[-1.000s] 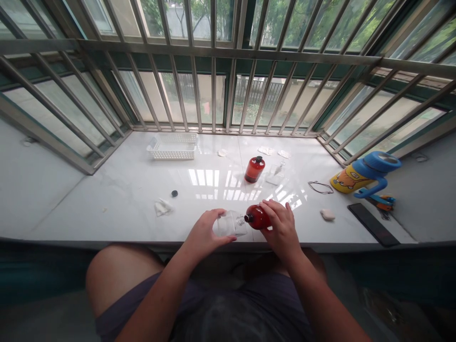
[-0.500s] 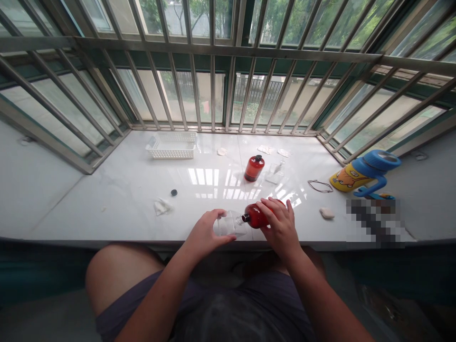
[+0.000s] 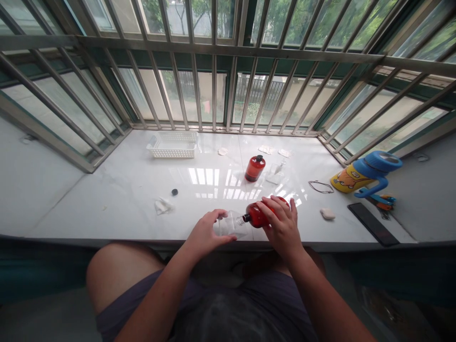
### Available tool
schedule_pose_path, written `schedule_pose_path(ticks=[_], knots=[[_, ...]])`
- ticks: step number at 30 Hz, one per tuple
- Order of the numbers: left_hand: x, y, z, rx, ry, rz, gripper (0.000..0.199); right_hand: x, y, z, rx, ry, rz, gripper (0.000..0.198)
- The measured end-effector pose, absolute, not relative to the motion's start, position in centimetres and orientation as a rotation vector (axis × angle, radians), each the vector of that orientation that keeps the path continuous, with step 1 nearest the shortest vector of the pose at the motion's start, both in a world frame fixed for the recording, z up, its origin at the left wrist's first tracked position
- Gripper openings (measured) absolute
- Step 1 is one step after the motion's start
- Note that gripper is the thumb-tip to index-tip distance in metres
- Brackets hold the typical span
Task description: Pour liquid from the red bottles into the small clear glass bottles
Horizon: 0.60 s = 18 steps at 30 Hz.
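My left hand (image 3: 210,228) is closed round a clear bottle (image 3: 230,224) near the front edge of the white ledge. Its fingers and thumb grip the bottle's two sides, and its neck points right. In my right hand (image 3: 283,221) is a red bottle (image 3: 257,215), tipped on its side with the black mouth toward the left. That mouth meets the clear bottle's neck; whether liquid is flowing I cannot tell. Beyond them a second red bottle (image 3: 255,168) stands upright with a black top. Beside it is another clear bottle (image 3: 275,174).
A white basket (image 3: 173,151) sits at the back left. Nearer lie a black cap (image 3: 174,192) and a crumpled tissue (image 3: 164,205). To the right are a cord loop (image 3: 320,187), a pale case (image 3: 327,214), a blue-yellow flask (image 3: 359,175) and a phone (image 3: 373,224). Metal bars (image 3: 228,50) line the window.
Both hands hold the two bottles almost as before, mouth to neck. The right hand and red bottle have shifted very slightly right. The phone, blurred out earlier, is now visible.
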<state>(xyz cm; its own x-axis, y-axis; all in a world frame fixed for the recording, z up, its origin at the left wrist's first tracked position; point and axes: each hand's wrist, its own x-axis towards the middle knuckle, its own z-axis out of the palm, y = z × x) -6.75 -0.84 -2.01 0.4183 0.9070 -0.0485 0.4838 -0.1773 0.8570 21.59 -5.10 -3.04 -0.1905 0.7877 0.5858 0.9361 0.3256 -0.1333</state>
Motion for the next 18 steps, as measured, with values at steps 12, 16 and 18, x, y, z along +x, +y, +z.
schedule_pose_path(ticks=[12, 16, 18], knots=[[-6.9, -0.8, -2.3, 1.803, 1.173, 0.624, 0.065, 21.4, -4.9, -2.3, -1.48, -2.036, -0.371, 0.063], [-6.9, -0.7, -2.4, 1.783, 1.195, 0.593, 0.066, 21.2, -4.6, -2.0, -1.44, -2.015, -0.406, 0.056], [-6.9, -0.7, -2.3, 1.775, 1.2, 0.589, 0.066, 21.2, -4.5, -2.0, -1.429, -2.02, -0.425, 0.053]])
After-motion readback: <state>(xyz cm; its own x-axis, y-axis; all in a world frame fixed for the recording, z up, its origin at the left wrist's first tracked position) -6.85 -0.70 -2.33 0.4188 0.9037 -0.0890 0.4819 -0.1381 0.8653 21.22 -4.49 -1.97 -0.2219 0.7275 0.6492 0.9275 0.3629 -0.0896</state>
